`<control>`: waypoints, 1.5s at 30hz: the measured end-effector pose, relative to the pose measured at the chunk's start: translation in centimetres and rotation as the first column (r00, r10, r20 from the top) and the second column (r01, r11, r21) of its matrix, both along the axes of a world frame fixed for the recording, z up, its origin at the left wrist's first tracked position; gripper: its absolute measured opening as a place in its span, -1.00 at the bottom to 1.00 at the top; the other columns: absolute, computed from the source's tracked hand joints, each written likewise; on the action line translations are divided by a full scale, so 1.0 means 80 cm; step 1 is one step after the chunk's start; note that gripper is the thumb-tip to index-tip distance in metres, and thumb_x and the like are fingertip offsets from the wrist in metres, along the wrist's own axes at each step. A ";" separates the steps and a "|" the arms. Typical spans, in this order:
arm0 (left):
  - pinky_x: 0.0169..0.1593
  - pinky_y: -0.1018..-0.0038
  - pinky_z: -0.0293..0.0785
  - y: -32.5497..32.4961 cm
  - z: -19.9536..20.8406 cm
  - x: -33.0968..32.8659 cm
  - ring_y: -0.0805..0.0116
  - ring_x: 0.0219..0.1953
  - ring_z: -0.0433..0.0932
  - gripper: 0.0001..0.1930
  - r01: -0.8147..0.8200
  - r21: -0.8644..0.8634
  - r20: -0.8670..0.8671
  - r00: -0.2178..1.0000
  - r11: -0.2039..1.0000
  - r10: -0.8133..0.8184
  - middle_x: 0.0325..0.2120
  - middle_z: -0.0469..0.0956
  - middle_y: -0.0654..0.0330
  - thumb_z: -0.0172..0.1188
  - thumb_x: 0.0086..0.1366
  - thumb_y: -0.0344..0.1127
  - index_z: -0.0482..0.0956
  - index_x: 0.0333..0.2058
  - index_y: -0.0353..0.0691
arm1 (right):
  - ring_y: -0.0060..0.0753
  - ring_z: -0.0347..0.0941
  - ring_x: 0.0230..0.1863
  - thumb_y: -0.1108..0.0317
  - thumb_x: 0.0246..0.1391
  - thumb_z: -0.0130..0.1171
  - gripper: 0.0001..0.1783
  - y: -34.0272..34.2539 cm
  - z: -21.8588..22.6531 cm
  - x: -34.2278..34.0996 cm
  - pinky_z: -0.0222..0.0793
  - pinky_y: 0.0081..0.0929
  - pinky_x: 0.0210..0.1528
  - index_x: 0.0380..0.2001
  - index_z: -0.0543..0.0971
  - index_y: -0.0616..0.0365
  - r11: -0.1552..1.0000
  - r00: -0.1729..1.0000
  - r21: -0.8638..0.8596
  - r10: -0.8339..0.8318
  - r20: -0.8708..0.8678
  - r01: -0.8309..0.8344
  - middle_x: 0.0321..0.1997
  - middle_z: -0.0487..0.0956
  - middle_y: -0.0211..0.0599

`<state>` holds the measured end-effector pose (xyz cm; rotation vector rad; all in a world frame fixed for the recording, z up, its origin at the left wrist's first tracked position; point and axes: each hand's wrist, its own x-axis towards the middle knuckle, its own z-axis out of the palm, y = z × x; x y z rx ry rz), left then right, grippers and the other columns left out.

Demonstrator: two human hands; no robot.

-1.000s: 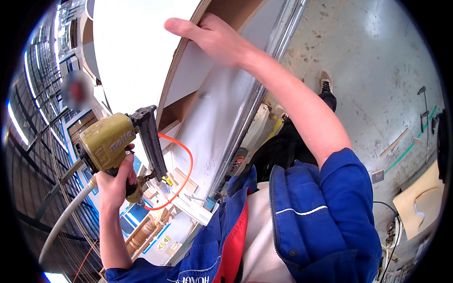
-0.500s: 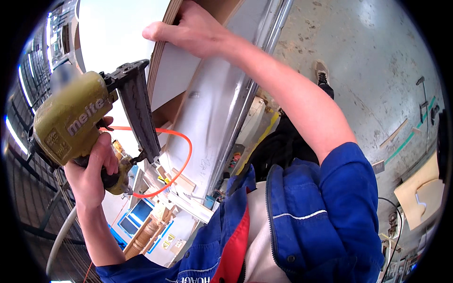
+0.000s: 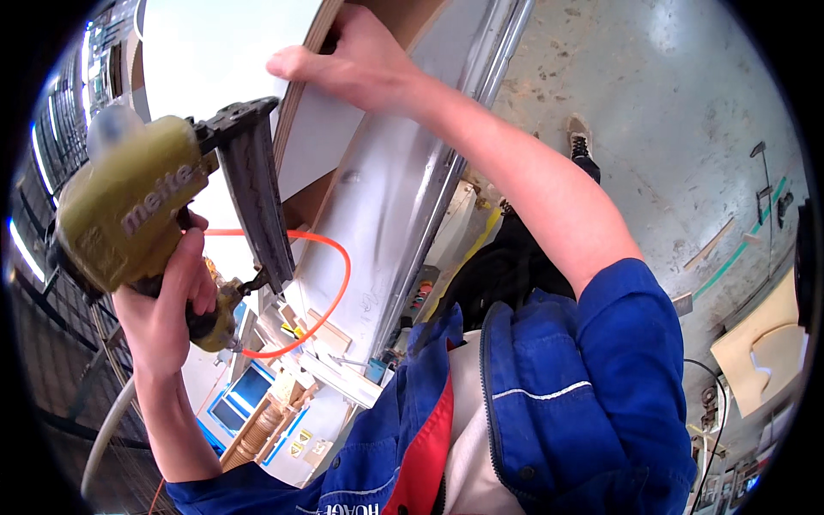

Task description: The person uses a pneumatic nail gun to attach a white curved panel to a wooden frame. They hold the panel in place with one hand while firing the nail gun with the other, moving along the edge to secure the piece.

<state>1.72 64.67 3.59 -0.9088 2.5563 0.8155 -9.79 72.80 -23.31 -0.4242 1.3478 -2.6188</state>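
My left hand (image 3: pixel 163 318) is wrapped round the grip of an olive-green nail gun (image 3: pixel 129 210) with a long dark magazine (image 3: pixel 256 193). The gun's nose is beside the plywood edge of a white-faced panel (image 3: pixel 215 51); whether they touch I cannot tell. An orange air hose (image 3: pixel 347 262) loops from the bottom of the grip. At the top, my right hand (image 3: pixel 360 64) grips the panel's edge, thumb on the white face, the other fingers partly hidden behind it. Under that edge are more white and brown board surfaces.
Below the panel lies a pale work surface (image 3: pixel 378 232) with a metal rail (image 3: pixel 442 184) along its side. Wood offcuts (image 3: pixel 330 330) and a blue-framed screen (image 3: pixel 245 396) are at lower left. Cut boards (image 3: pixel 755 356) and a long-handled tool (image 3: pixel 762 180) are at right on the floor.
The nail gun has shifted slightly up in view, its nose still beside the panel edge. My right hand and the panel edge appear slightly further right. Both grips are unchanged.
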 end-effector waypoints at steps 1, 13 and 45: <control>-0.57 0.62 0.28 -0.004 -0.001 0.001 0.63 -0.67 0.33 -0.74 -0.006 0.003 0.011 1.000 1.000 0.005 -0.47 0.55 0.19 0.21 0.32 -0.42 0.51 -0.08 -0.45 | -0.03 0.56 -0.04 -0.14 -0.10 0.32 -0.23 0.004 0.001 0.000 0.43 -0.24 0.05 -0.06 0.57 0.40 1.000 1.000 -0.001 0.006 0.007 -0.005 -0.10 0.63 0.10; -0.61 0.63 0.15 -0.009 -0.006 0.020 0.65 -0.69 0.28 -0.75 0.101 -0.051 -0.005 0.995 0.994 -0.102 -0.66 0.42 0.33 0.21 0.33 -0.34 0.53 -0.11 -0.40 | -0.20 0.50 0.07 -0.02 0.00 0.30 -0.32 0.016 0.012 0.002 0.35 -0.26 0.17 -0.01 0.54 0.40 0.997 0.997 -0.009 0.075 -0.016 -0.075 -0.01 0.61 0.01; -0.57 0.60 0.25 -0.038 -0.010 0.067 0.60 -0.67 0.37 -0.81 -0.009 -0.063 0.007 1.000 0.998 0.009 -0.69 0.43 0.33 0.26 0.31 -0.34 0.57 -0.26 -0.38 | -0.29 0.54 -0.04 -0.01 0.02 0.33 -0.35 0.014 -0.001 0.002 0.40 -0.31 0.08 -0.10 0.57 0.46 0.995 0.996 0.070 0.068 0.049 -0.071 -0.11 0.65 -0.07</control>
